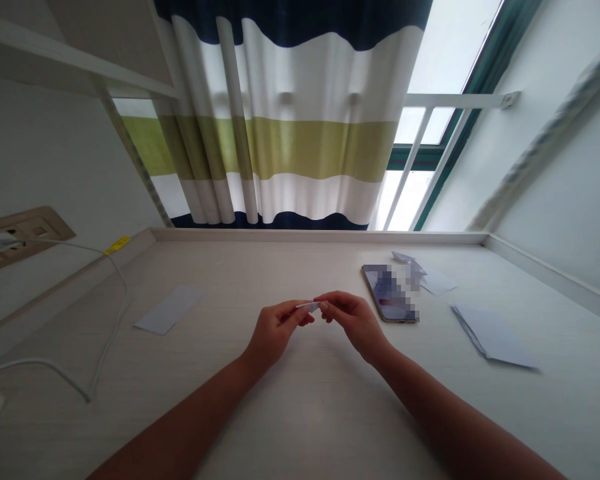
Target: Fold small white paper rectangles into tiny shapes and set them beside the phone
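A small folded piece of white paper (309, 306) is held just above the desk (290, 413), between my two hands. My left hand (276, 328) pinches its left side with thumb and fingers. On the other side my right hand (353, 319) grips the paper near its right end. The fingers cover much of the paper, so its full shape is hidden. To the right of my right hand lies a smartphone (387, 293) with its screen lit and partly blurred out. Folded paper pieces (405, 258) lie behind the phone.
A stack of white paper (497, 337) lies at the right, a single sheet (167, 310) at the left. A white cable (123, 300) runs from the wall socket (30, 233) across the desk's left side. A raised ledge (320, 236) borders the back, before a striped curtain (320, 147).
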`<action>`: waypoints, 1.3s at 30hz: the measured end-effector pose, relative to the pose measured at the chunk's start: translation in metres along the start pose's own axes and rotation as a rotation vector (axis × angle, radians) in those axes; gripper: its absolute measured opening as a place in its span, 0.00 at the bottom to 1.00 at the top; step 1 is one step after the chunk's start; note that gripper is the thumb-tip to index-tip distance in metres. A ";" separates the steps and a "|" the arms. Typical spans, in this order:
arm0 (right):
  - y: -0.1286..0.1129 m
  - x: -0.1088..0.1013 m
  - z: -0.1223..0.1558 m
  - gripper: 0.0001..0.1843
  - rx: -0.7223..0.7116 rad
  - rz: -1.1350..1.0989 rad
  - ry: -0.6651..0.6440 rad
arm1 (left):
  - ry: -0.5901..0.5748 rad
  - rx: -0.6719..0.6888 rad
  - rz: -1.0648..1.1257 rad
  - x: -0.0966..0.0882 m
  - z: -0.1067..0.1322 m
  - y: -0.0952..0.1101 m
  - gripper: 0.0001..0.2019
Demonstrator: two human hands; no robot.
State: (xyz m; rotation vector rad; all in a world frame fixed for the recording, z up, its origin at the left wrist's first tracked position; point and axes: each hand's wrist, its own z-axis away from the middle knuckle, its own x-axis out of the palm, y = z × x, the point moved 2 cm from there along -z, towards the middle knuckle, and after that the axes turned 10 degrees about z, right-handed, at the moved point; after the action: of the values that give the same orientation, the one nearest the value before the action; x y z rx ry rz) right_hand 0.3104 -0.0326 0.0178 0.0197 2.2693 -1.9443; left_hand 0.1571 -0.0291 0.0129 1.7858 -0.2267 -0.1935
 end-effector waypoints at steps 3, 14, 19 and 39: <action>0.002 0.001 0.000 0.07 -0.006 -0.007 -0.008 | 0.001 0.023 0.011 0.000 0.001 0.000 0.14; 0.002 0.003 0.001 0.11 -0.008 -0.111 0.001 | -0.035 0.058 -0.020 0.002 0.002 0.001 0.14; 0.004 0.003 0.000 0.10 -0.010 -0.140 0.031 | -0.020 0.034 0.002 0.001 0.000 -0.005 0.14; 0.004 0.005 0.003 0.09 -0.095 0.089 0.006 | -0.023 -0.037 0.042 0.002 0.000 -0.007 0.13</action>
State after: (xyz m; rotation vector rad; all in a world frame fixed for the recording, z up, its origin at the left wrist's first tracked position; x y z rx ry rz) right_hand 0.3059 -0.0351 0.0125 0.1128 2.3197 -1.7939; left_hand 0.1596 -0.0279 0.0063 1.7416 -0.2747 -0.1871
